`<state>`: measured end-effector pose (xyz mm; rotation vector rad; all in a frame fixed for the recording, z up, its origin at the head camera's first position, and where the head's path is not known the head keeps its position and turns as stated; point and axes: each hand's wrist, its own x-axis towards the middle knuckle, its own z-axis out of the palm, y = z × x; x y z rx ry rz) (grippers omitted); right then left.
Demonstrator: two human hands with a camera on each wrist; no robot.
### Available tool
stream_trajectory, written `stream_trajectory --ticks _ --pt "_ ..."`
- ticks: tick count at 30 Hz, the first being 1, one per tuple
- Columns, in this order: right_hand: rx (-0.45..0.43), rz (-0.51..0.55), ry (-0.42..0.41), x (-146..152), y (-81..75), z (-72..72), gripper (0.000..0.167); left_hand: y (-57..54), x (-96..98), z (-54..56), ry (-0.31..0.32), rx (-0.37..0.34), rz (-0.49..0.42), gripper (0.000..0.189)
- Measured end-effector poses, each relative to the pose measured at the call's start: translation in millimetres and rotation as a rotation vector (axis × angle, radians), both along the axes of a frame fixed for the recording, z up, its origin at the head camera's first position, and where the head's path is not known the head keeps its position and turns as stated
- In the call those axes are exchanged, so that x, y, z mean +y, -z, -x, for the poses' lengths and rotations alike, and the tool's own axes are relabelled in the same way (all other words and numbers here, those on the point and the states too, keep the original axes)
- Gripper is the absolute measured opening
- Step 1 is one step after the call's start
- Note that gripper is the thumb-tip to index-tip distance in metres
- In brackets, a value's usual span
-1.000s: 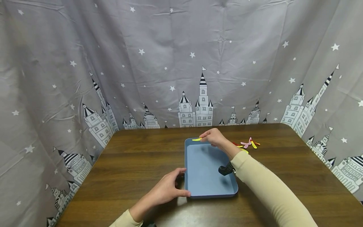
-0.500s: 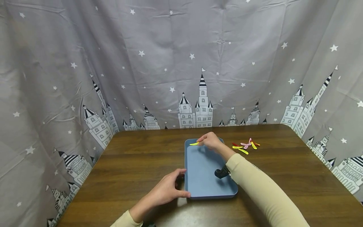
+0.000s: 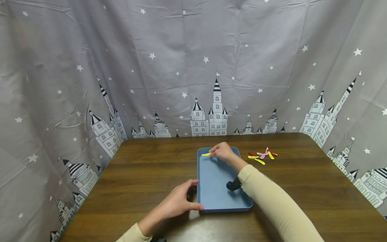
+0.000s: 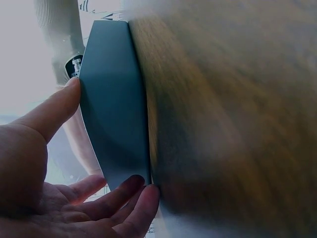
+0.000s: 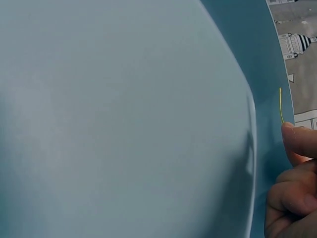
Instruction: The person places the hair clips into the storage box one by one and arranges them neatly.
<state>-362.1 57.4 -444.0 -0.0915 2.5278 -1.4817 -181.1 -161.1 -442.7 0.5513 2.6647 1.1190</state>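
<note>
A blue rectangular tray (image 3: 223, 188) stands lengthwise on the wooden table. Over its far left corner, my right hand (image 3: 223, 151) pinches a yellow snap hair clip (image 3: 206, 154) between thumb and finger. From the right wrist view, the clip (image 5: 281, 105) pokes up from the fingertips, edge-on beside the tray's inner wall. My left hand (image 3: 179, 200) rests against the tray's near left side, thumb and fingers spread apart. In the left wrist view its thumb touches the rim, while its fingertips lie at the outer wall (image 4: 116, 104) lower down.
Right of the tray, several yellow, pink and red hair clips (image 3: 262, 154) lie in a loose group on the table (image 3: 151, 161). Behind the table hangs a grey curtain (image 3: 169, 67) with stars and castles. The right forearm crosses the tray's right edge.
My right hand has come down and slightly nearer with the yellow hair clip, from the tray's far rim to just inside it. The left hand stays put.
</note>
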Motion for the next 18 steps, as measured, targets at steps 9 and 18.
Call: stream_trajectory --ticks 9,18 --pt "-0.017 0.021 -0.004 -1.7 6.8 0.4 0.011 0.1 -0.8 0.0 0.003 -0.003 -0.001 0.087" --pt "-0.006 0.021 0.013 -5.3 11.5 -1.9 0.013 0.4 -0.5 0.0 0.006 -0.002 -0.01 0.087"
